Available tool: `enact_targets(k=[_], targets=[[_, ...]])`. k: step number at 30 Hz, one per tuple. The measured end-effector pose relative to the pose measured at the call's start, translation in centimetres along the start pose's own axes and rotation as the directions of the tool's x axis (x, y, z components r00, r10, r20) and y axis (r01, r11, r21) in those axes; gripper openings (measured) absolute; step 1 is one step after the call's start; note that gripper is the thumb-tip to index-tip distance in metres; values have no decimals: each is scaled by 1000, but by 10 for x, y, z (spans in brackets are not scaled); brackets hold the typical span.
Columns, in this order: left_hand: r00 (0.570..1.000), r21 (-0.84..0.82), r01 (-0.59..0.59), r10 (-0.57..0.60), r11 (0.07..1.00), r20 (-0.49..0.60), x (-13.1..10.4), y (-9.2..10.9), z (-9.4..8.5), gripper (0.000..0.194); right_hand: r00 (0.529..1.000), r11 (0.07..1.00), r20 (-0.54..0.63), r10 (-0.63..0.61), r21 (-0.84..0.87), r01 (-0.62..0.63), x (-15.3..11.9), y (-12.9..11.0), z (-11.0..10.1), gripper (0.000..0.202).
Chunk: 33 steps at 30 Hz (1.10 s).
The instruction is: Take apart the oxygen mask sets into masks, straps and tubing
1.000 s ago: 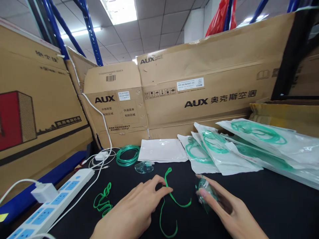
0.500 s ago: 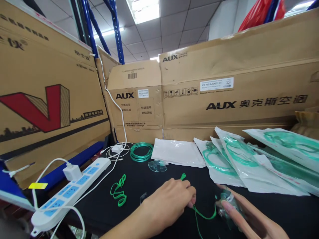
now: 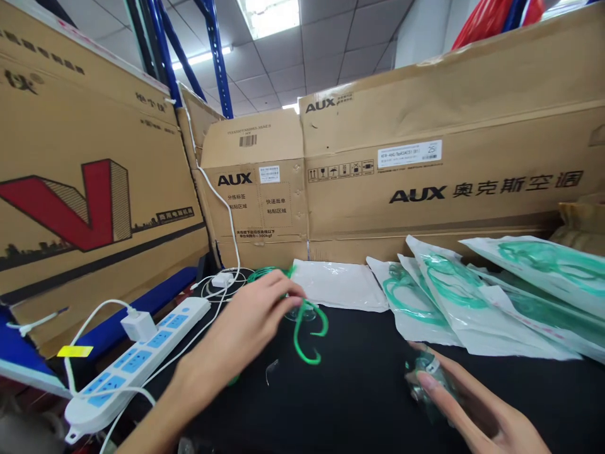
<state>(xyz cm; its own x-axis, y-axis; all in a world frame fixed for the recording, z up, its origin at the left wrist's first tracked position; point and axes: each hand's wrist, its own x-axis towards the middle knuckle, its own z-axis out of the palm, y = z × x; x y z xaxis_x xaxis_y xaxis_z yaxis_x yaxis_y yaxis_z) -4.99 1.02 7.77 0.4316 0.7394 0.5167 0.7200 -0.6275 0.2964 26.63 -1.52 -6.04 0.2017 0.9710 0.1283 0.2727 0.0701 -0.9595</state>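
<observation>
My left hand, fingers pinched, holds a green elastic strap that hangs in loops over the black table. Behind that strap, a small clear plastic piece is partly covered. My right hand grips a crumpled, clear greenish plastic mask between thumb and fingers, at the lower right. A bit of another green strap peeks out beside my left forearm, which hides the rest. Coiled green tubing lies mostly behind my left hand.
Clear-and-white packets with green tubing pile up at the right. A flat white packet lies at the back. A power strip with white cables occupies the left. Cardboard boxes wall in the black table.
My left hand has moved left and away from me with the green strap, which has come apart from the mask. My right hand still grips the mask in nearly the same place.
</observation>
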Motion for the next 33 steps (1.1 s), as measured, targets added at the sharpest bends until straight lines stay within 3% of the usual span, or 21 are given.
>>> enact_targets(k=[3,7,9,12,15,18,20,22,28,30,33], targets=[[991,81,129,-127,988,-29,-34,-39,-12,20,1000,999,-12,-25,-31,25,-3,-12,3,73],[958,129,220,-239,967,160,-84,-92,-7,26,997,996,-40,-64,-71,61,-4,-21,5,69],[951,150,229,-254,962,177,-101,-105,-4,33,996,995,-51,-67,-71,64,-4,-22,4,67],[964,159,231,-248,960,94,-108,-96,-2,38,997,995,-46,-60,-79,56,-5,-21,4,68],[972,117,220,-227,969,55,-96,-61,5,34,997,990,3,-82,-114,82,-6,-23,8,67],[969,75,183,-193,980,155,-82,-27,16,29,988,980,71,-137,-135,145,-8,-26,14,63],[959,74,161,-174,984,223,-83,-19,20,29,979,974,107,-173,-132,186,-9,-26,19,57],[953,111,152,-175,982,248,-97,-28,18,37,974,968,124,-191,-144,208,-9,-25,22,50],[968,302,111,-171,947,182,-169,-80,-1,64,982,970,113,-153,-174,171,-6,-19,23,52],[976,336,56,-122,940,180,-177,-84,3,69,983,969,107,-147,-183,165,-6,-19,23,53],[979,354,-3,-69,935,191,-168,-80,19,69,983,972,120,-136,-175,156,-7,-19,22,53]])
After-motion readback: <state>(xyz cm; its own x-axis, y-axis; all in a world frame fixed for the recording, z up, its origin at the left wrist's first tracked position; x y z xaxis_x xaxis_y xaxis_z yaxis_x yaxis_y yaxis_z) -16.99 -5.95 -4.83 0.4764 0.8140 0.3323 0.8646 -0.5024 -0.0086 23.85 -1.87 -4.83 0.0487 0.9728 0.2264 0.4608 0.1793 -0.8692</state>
